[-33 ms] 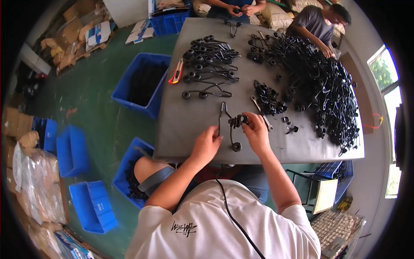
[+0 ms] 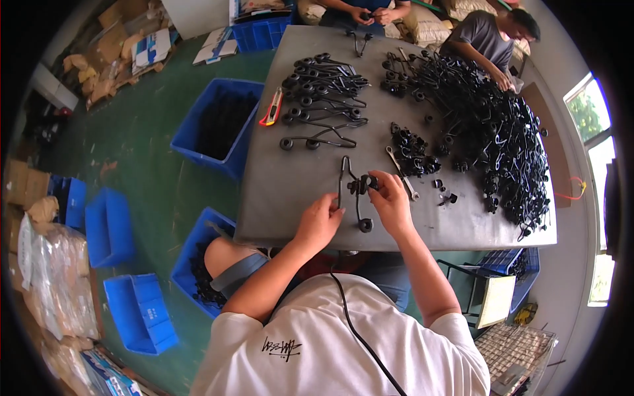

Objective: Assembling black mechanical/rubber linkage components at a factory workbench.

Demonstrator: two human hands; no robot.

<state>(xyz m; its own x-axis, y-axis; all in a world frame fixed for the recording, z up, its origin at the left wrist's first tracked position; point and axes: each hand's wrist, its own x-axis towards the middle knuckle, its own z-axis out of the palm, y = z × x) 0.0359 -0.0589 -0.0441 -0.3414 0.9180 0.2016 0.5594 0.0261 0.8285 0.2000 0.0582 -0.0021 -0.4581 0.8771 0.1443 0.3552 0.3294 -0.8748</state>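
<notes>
In front of me, near the table's front edge, a bent black metal rod [image 2: 342, 175] with a round bushing at its lower end is between my hands. My left hand [image 2: 320, 221] pinches its left leg between thumb and fingers. On the other leg sits a small dark clamp-like piece [image 2: 356, 187], and my right hand [image 2: 391, 201] grips a black part there, largely covered by the fingers. A wrench [image 2: 401, 173] lies just right of my right hand. Loose black brackets [image 2: 411, 150] are heaped beyond it.
Finished-looking rods [image 2: 323, 92] lie in a row at the table's left, beside a red utility knife [image 2: 271, 107]. A large tangle of black rods [image 2: 495, 138] covers the right side. Blue bins [image 2: 191, 138] stand on the floor at left. Two people work at the far side.
The bent rod has shifted very slightly to the right in my hands. Both hands keep their grip.
</notes>
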